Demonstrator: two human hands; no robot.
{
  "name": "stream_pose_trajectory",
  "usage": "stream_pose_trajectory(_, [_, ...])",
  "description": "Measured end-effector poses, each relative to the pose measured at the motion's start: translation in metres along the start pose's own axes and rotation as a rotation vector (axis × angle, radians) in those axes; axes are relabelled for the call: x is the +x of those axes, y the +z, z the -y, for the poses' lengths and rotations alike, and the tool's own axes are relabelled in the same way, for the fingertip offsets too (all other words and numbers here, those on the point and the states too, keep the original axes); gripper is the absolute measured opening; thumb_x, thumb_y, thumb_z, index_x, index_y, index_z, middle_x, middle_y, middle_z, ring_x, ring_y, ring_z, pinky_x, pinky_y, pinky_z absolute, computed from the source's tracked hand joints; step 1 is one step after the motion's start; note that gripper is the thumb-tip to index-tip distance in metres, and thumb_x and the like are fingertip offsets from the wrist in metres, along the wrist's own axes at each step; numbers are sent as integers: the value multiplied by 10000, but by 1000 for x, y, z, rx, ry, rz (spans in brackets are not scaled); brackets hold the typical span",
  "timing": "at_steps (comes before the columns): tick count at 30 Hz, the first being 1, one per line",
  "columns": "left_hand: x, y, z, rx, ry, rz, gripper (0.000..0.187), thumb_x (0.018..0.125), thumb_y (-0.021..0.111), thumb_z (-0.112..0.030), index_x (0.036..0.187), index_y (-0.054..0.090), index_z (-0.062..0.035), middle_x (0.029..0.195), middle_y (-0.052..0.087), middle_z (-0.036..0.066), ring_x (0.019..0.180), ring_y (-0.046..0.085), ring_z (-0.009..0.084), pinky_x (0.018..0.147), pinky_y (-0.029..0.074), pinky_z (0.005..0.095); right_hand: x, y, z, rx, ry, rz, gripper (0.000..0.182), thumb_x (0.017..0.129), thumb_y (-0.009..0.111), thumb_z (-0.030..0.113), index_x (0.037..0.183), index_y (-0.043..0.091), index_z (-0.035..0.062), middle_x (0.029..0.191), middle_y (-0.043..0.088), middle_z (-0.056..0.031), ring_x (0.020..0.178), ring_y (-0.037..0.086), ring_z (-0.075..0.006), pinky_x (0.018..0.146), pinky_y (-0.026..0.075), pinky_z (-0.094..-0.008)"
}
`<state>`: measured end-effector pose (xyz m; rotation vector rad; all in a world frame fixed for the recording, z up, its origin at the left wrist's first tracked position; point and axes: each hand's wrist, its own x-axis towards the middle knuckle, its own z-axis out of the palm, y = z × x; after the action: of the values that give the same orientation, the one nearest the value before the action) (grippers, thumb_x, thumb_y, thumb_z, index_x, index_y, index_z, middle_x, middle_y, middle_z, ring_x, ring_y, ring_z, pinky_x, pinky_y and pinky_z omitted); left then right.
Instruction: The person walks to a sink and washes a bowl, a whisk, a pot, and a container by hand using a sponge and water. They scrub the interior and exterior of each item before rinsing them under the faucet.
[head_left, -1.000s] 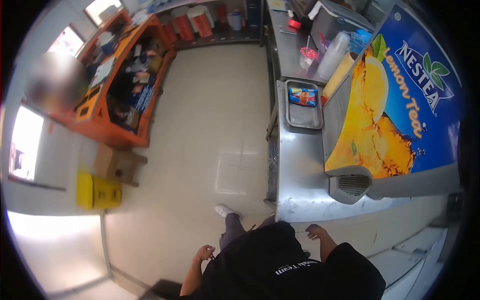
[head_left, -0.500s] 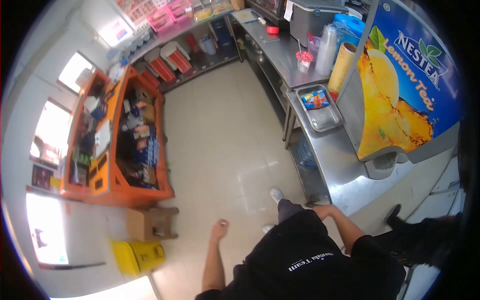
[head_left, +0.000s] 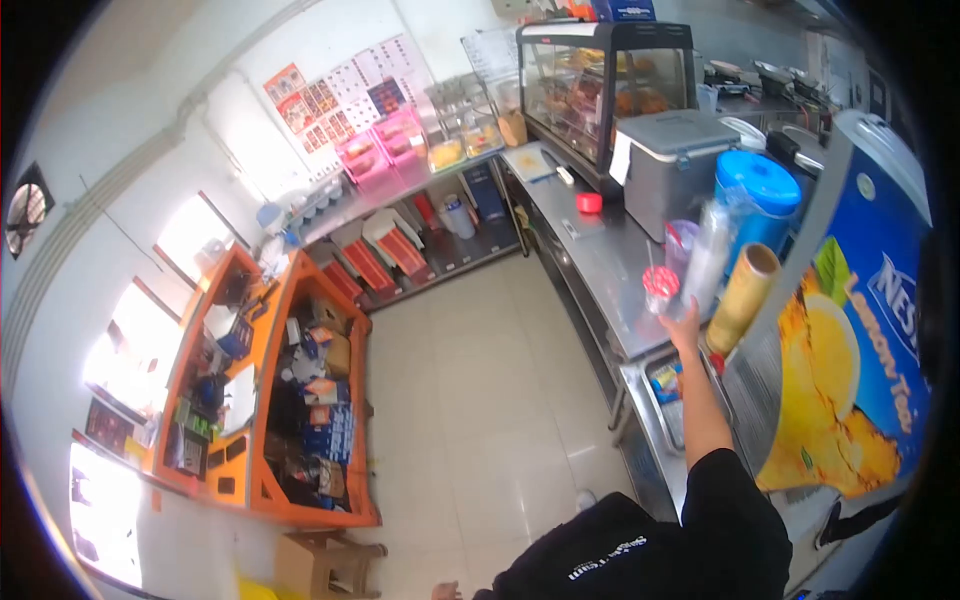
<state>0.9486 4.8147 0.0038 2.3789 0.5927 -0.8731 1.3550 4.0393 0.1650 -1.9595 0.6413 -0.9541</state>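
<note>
My right hand (head_left: 683, 328) is stretched over the metal counter, its fingers apart just below a small cup with a red and white patterned top (head_left: 660, 283). Nothing shows held in it. My left hand (head_left: 446, 591) is low at the bottom edge, mostly cut off, and its grip cannot be made out. Right of the cup stand a stack of clear plastic cups (head_left: 708, 262) and a yellowish roll (head_left: 742, 300). Under my right forearm lies a metal tray (head_left: 672, 425) with a blue packet (head_left: 665, 382) in it.
A Nestea dispenser (head_left: 840, 370) stands at the right. Behind the cups are a blue container (head_left: 755, 200), a grey cooler (head_left: 672, 170) and a glass display case (head_left: 600, 100). An orange shelf unit (head_left: 262, 400) is at the left. A person's dark-clothed leg (head_left: 860, 521) shows at the lower right.
The view has tilted up and shows more of the far counter. My right hand has moved from beside my body out to the cup. My left hand now sits at the bottom edge.
</note>
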Motion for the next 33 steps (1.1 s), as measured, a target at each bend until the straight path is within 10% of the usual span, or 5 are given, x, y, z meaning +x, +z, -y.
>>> stream_pose_trajectory(13, [169, -53, -231, -257, 12, 322, 270, 864, 521, -271, 853, 586, -9, 694, 603, 106, 583, 580, 205, 521, 468, 351, 45, 123, 26, 360, 52, -2, 708, 615, 760, 112, 1240, 433, 55, 1163, 542, -104, 1086, 512, -238, 965, 380, -377])
stream_pose_trajectory(16, [232, -91, -261, -138, 78, 431, 261, 863, 531, -264, 866, 580, -8, 685, 595, 97, 563, 574, 194, 491, 464, 339, 51, 128, 99, 449, 102, 139, 750, 621, 788, 200, 1252, 414, 44, 1183, 529, -109, 1138, 476, -229, 977, 364, -339])
stream_pose_trajectory(18, [272, -129, -280, -106, 105, 475, 256, 862, 538, -259, 875, 577, -7, 679, 590, 91, 550, 569, 187, 470, 461, 332, 56, 105, 181, -121, -184, 207, 682, 625, 810, 163, 1208, 473, 55, 1070, 594, -73, 1045, 538, -163, 912, 420, -308])
stream_pose_trajectory(24, [434, -247, -338, -390, 109, 643, 244, 860, 558, -244, 900, 566, -4, 662, 574, 74, 510, 556, 165, 410, 451, 308, 52, 105, 277, 310, 83, 284, 709, 629, 808, 225, 1230, 473, 56, 1193, 543, -107, 1107, 514, -196, 971, 372, -333])
stream_pose_trajectory(33, [416, -340, -628, 20, 638, 36, 211, 876, 545, -188, 958, 562, 6, 779, 585, 57, 712, 552, 143, 638, 451, 288, 105, 73, 372, -5, -579, 250, 703, 579, 826, 231, 1176, 499, 54, 1176, 548, -110, 1097, 517, -255, 948, 372, -393])
